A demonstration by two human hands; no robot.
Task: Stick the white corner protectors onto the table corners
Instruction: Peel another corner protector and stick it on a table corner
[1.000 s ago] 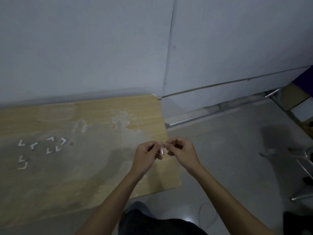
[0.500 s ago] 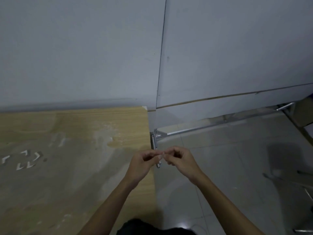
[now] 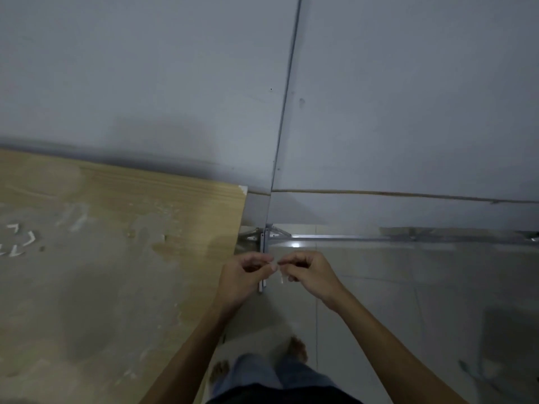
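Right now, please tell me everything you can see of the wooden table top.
The wooden table top looks like pale laminate with a light grain, heavily dulled by grey dust and whitish smears. Its back edge lies along the grey wall; its right edge runs diagonally toward the person. The far right corner shows a small white patch, perhaps a protector already stuck on. A few loose white corner protectors lie near the left border. The left forearm crosses above its right edge; whether it touches is unclear.

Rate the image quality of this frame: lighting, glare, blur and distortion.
Head view: dim, bluish light; a soft shadow lies on the wall above the table; one small glare spot on the floor tile; wide-angle bending tilts the wall seam; the hands and the small white piece they pinch are slightly soft; spare protectors look smeared.
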